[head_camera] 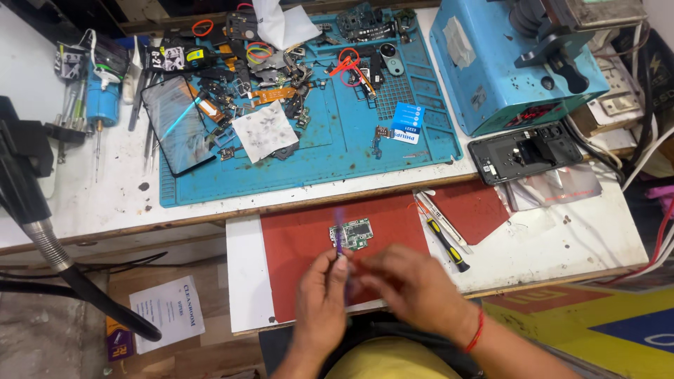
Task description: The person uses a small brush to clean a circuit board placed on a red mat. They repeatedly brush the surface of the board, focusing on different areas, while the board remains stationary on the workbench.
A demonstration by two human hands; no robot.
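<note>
My left hand (321, 295) pinches a thin purple tool (339, 231) that points up toward a small green circuit board (353, 233) lying on a red mat (295, 242). My right hand (407, 281), blurred, is next to the left hand, fingertips near the tool's lower end; I cannot tell whether it grips anything. A red thread band is on the right wrist.
A black-and-yellow screwdriver (446, 243) and tweezers (437, 216) lie right of the board. Behind is a blue work mat (351, 154) with phone parts, a dark screen panel (177, 125), an opened phone body (525, 151), a blue machine (505, 63) and a black flexible hose (42, 231) at left.
</note>
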